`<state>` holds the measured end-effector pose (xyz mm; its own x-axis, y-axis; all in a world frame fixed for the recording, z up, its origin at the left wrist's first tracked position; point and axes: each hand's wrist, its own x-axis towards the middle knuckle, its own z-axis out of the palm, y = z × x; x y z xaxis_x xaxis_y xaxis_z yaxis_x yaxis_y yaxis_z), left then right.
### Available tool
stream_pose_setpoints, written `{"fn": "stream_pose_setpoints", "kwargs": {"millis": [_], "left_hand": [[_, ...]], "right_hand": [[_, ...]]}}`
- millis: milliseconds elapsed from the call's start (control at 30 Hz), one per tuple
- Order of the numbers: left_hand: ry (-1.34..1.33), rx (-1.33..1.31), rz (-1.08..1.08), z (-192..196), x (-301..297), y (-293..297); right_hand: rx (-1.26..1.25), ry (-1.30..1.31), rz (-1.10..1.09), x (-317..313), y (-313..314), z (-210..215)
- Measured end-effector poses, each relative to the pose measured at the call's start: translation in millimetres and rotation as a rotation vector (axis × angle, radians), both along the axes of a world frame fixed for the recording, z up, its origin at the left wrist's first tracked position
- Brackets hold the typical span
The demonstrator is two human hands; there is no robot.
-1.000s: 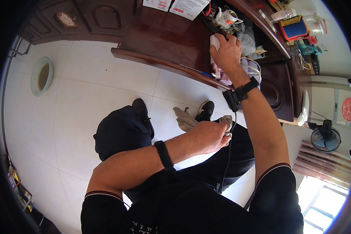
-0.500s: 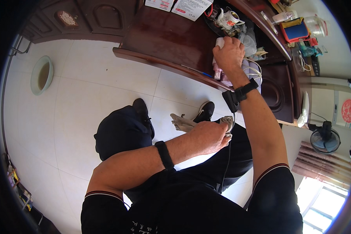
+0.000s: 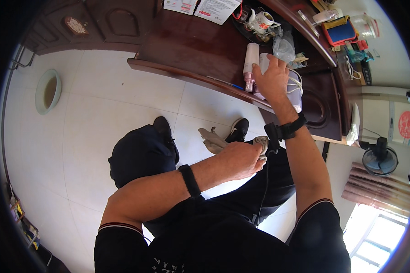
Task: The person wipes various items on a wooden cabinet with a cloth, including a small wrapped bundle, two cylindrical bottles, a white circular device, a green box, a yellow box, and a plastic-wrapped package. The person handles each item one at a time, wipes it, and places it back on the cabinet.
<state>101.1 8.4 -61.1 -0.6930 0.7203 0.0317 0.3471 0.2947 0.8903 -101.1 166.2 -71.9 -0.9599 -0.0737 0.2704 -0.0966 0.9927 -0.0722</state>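
The right hand [image 3: 272, 78] curves over a white bottle [image 3: 263, 60] near the cabinet's right front corner, thumb apart from the bent fingers; the fingertips are partly hidden, so I cannot tell how firmly they grip. The left hand [image 3: 241, 160], below the front edge, has its fingers closed around a grey cloth [image 3: 212, 142], which hangs out on both sides.

Just left of the right hand, a pink bottle [image 3: 250, 66] lies by the cabinet [image 3: 191, 45]'s front edge; any lettering on it is too small to make out. Further left along that edge lies a blue pen [image 3: 236, 85]. Right of the hand is a lilac device [image 3: 294, 95] with a white cord. Behind are a clear bag [image 3: 284, 48] and a flowered teapot [image 3: 261, 22] on a black tray [image 3: 240, 28]. At the back edge, two white boxes [image 3: 217, 10] carry dark print and red marks.
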Motion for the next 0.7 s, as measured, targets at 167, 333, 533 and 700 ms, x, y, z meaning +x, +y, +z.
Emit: {"fn": "stream_pose_setpoints", "kwargs": {"millis": [167, 333, 533, 700], "left_hand": [[-0.019, -0.044, -0.022, -3, 1, 4], [-0.007, -0.062, -0.036, -4, 0, 4], [0.022, -0.061, -0.026, -4, 0, 1], [0.044, -0.061, -0.007, -3, 0, -2]], "right_hand": [[-0.068, -0.086, -0.069, 3, -5, -9], [-0.095, -0.095, -0.045, 0, -9, -9], [-0.091, -0.102, -0.066, 3, -15, -5], [-0.080, -0.109, -0.076, 4, -18, -1]]}}
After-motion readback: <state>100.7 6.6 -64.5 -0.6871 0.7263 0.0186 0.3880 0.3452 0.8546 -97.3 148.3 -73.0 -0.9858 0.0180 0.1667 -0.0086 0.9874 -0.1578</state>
